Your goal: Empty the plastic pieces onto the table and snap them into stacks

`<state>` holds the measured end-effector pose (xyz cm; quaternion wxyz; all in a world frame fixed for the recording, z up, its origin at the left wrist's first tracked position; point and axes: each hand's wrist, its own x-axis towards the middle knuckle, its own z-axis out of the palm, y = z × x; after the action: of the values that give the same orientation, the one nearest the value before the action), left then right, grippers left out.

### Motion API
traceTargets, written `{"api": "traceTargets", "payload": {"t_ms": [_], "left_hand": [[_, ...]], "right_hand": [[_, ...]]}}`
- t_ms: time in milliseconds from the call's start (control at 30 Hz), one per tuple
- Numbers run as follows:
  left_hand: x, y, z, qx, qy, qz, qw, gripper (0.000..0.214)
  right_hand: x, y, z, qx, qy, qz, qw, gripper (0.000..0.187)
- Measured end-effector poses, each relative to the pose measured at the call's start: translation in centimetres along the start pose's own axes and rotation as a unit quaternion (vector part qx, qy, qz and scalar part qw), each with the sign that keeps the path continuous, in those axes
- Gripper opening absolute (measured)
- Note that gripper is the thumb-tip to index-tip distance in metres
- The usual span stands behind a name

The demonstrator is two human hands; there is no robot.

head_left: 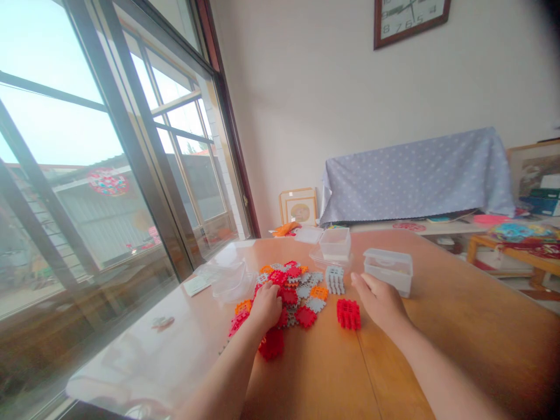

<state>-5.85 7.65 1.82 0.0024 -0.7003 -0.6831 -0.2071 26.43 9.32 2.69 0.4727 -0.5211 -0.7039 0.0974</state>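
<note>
Red, orange and grey plastic interlocking tiles (306,316) with notched edges lie in a loose pile on the table. My left hand (266,304) is over the left part of this pile, its fingers curled down onto a red tile (276,276); the fingertips are partly hidden. To the right of the pile stand a block of grey tiles (335,280) pressed together and, nearer me, a similar red block (349,315). My right hand (382,300) hovers just right of both blocks, thumb and fingers extended, with nothing seen in it.
A clear plastic box (389,271) stands behind my right hand. Another clear box (335,245) sits farther back, near clear lids (231,283) on the left. The wooden table (459,326) borders a window at left. A cloth-covered object (415,178) stands against the wall.
</note>
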Motion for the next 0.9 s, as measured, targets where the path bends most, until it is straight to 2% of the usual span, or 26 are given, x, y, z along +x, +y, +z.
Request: {"api": "traceTargets", "payload": {"t_ms": [300,567,733,833,900], "left_hand": [[2.1,1.6,1.1,-0.016,0.001,-0.007,1.000,0.027],[2.1,3.0,1.1,-0.079,0.008,0.042,0.996,0.034],[0.9,2.3,-0.1,-0.119,0.022,0.041,0.992,0.034],[-0.6,1.0,-1.6,-0.138,0.036,0.019,0.990,0.037],[-2.0,0.1,-2.8,-0.138,0.026,0.013,0.990,0.047]], "right_hand": [[-0.3,-0.7,-0.5,-0.007,-0.014,-0.006,1.000,0.051],[-0.2,-0.8,-0.8,-0.006,-0.017,-0.003,1.000,0.049],[-0.2,-0.1,-0.4,-0.012,-0.020,-0.005,1.000,0.049],[-0.1,0.7,0.1,-0.020,-0.021,0.004,1.000,0.050],[-0.1,1.1,0.3,-0.022,-0.022,0.006,0.999,0.050]]}}
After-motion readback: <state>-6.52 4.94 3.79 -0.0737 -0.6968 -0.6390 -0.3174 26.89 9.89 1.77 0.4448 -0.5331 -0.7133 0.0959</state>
